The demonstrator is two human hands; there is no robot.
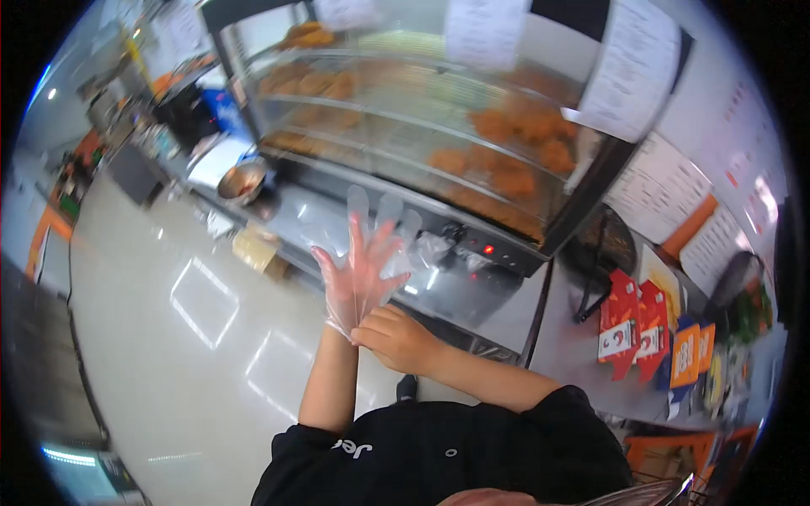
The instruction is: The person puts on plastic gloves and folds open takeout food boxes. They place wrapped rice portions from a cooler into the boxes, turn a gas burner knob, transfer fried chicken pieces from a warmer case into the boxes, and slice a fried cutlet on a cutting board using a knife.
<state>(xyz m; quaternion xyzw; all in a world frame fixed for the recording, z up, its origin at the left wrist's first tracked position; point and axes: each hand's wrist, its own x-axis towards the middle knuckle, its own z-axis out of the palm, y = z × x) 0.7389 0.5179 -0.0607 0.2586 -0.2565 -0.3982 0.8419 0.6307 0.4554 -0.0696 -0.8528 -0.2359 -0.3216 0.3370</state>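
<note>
My left hand (361, 263) is raised with its fingers spread, inside a clear disposable plastic glove (344, 310). The glove's finger ends stick out loose and empty beyond my fingertips. At the left wrist, my right hand (394, 339) is bare and closed, pinching the cuff of that glove between thumb and fingers. Beyond both hands stands a glass display warmer (405, 110) with fried pieces of food (506, 173) on its shelves. Crumpled clear plastic (432, 248) lies on the metal counter (460, 291) just past my left hand.
A metal bowl (242, 182) with some food in it sits on the counter at left. To the right, red cartons (620, 325) and orange-and-blue packs (685, 358) stand on a side counter. Below is a shiny tiled floor (181, 337). Paper sheets (629, 67) hang on the warmer.
</note>
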